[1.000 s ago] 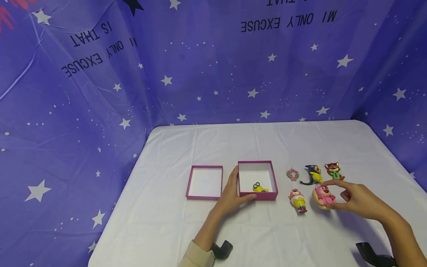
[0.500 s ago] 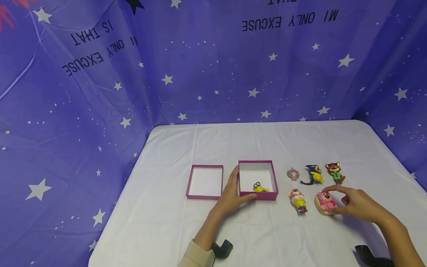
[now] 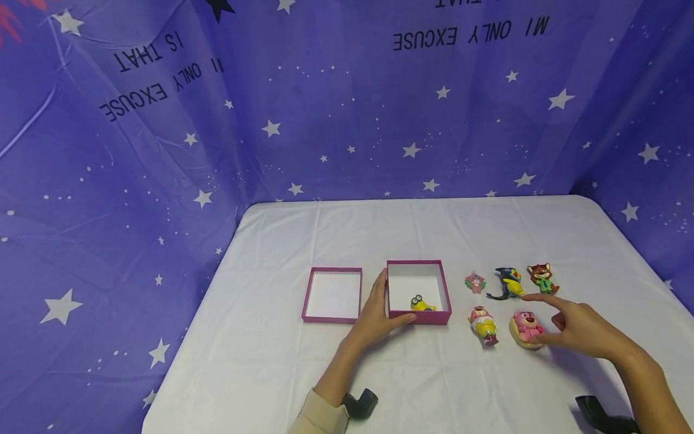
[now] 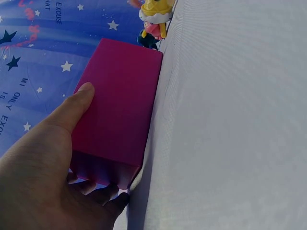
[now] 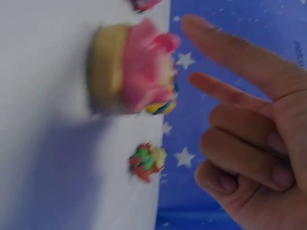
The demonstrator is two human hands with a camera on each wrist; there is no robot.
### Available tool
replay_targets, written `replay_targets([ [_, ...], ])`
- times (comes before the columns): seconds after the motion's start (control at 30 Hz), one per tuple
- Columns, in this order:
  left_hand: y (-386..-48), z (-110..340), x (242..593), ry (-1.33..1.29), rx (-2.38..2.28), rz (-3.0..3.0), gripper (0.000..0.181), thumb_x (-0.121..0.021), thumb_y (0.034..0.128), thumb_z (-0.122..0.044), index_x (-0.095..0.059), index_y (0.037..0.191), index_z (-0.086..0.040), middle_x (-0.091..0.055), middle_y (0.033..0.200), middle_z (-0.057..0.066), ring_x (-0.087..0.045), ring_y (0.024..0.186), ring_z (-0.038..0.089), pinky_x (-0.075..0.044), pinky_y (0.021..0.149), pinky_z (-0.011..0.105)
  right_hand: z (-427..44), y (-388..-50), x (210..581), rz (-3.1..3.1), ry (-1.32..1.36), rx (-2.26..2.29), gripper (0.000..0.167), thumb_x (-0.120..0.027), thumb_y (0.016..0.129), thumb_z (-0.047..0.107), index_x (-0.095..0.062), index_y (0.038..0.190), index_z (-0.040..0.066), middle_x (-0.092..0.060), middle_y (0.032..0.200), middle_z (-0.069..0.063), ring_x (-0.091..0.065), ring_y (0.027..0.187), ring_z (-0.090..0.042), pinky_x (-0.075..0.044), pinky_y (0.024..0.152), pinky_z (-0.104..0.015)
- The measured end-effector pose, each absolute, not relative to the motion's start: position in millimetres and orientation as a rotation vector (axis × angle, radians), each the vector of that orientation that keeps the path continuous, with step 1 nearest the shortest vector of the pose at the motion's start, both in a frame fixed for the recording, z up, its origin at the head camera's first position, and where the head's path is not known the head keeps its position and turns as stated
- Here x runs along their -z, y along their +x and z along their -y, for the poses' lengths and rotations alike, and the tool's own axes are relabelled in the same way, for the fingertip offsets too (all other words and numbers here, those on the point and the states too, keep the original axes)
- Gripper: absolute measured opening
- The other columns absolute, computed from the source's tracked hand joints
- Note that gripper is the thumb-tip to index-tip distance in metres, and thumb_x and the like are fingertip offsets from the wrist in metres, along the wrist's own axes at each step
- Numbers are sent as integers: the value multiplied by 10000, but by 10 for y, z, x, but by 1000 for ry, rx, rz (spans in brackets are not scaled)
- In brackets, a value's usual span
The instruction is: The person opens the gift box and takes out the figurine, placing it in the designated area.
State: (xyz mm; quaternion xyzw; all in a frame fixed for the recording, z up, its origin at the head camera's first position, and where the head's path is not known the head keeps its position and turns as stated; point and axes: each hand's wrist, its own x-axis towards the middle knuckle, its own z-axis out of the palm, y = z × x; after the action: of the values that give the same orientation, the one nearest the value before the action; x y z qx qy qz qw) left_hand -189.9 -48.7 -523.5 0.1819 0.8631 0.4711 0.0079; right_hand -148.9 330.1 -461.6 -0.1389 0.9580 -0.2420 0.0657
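A magenta open-topped box stands mid-table, and a yellow goggle-eyed minion figure lies inside it. My left hand grips its near left corner, thumb along the front wall and fingers by the left side; the left wrist view shows the same box. To the right, a pink bear figure on a cream round base rests on the table. Just beside it is my right hand, index finger and thumb spread, the other fingers curled. In the right wrist view a gap separates this hand from the bear.
Left of the box lies its shallow lid, inside up. Around the bear lie a yellow-and-pink figure, a small pink figure, a dark blue-and-yellow figure and a fox figure. A starry curtain backs the table.
The bear figure, held by my right hand before, has come down onto the table a little nearer me. My right finger and thumb have spread away from it. The left hand keeps its hold.
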Motion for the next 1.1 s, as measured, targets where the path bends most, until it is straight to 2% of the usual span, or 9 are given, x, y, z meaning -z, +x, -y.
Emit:
replay_targets([
  [0.13, -1905, 484, 5242, 574, -1473, -2702, 1093, -735, 726, -495, -44, 1492, -134, -141, 1528, 0, -195, 1370, 185, -245, 1078, 415, -3146, -1555, 4459, -2993, -562, 825, 613, -800, 700, 331, -546, 1230, 158, -267, 536, 134, -237, 460, -3, -228, 403, -203],
  [0.33, -1910, 485, 5253, 567, -1477, -2698, 1096, -735, 724, -499, -40, 1493, -143, -136, 1529, -9, -188, 1371, 171, -243, 1080, 405, -2788, -1770, 4272, -3057, -814, 952, 499, -812, 699, 240, -611, 1155, 274, -241, 537, 163, -225, 460, 6, -239, 404, -207],
  [0.43, -1910, 485, 5259, 567, -1480, -2693, 1099, -733, 723, -505, -32, 1493, -155, -136, 1528, -9, -188, 1370, 168, -242, 1081, 399, -2573, -1897, 4217, -3024, -905, 948, 456, -801, 713, 271, -623, 1131, 306, -244, 528, 168, -234, 461, -4, -282, 489, -247],
  [0.47, -1909, 485, 5262, 567, -1478, -2695, 1099, -732, 723, -506, -31, 1493, -155, -138, 1528, -7, -190, 1370, 171, -244, 1080, 399, -2505, -1940, 4206, -3002, -928, 950, 446, -798, 717, 277, -627, 1128, 304, -249, 528, 168, -242, 463, -7, -334, 548, -278],
  [0.6, -1911, 484, 5271, 579, -1478, -2699, 1093, -731, 728, -499, -36, 1492, -141, -144, 1527, 10, -207, 1366, 194, -257, 1073, 416, -2264, -2115, 4203, -2883, -1029, 973, 429, -793, 723, 277, -640, 1123, 296, -244, 509, 174, -240, 459, -7, -313, 691, -374],
  [0.67, -1916, 487, 5271, 582, -1477, -2702, 1093, -732, 729, -496, -38, 1491, -132, -145, 1527, 16, -212, 1365, 201, -261, 1070, 420, -2160, -2205, 4216, -2793, -1075, 990, 441, -798, 716, 258, -642, 1127, 295, -239, 499, 173, -233, 452, -4, -350, 655, -348],
  [0.83, -1919, 492, 5254, 573, -1473, -2695, 1100, -733, 726, -498, -27, 1492, -146, -137, 1528, 16, -210, 1364, 203, -260, 1070, 414, -1982, -2381, 4313, -2556, -1123, 1002, 445, -792, 729, 229, -634, 1138, 306, -262, 504, 129, -240, 449, -15, -271, 429, -206],
  [0.97, -1918, 489, 5247, 567, -1470, -2691, 1099, -731, 726, -504, -27, 1493, -151, -133, 1529, 6, -212, 1363, 193, -265, 1069, 410, -1929, -2470, 4422, -2418, -1115, 1012, 432, -782, 739, 183, -638, 1131, 292, -314, 516, 70, -279, 453, -28, -293, 436, -194],
  [1.1, -1917, 491, 5243, 579, -1471, -2690, 1097, -735, 725, -497, -29, 1492, -156, -134, 1528, -2, -215, 1360, 181, -269, 1068, 410, -1912, -2520, 4506, -2353, -1138, 988, 414, -782, 739, 186, -653, 1132, 207, -338, 528, 39, -295, 462, -27, -331, 451, -202],
])
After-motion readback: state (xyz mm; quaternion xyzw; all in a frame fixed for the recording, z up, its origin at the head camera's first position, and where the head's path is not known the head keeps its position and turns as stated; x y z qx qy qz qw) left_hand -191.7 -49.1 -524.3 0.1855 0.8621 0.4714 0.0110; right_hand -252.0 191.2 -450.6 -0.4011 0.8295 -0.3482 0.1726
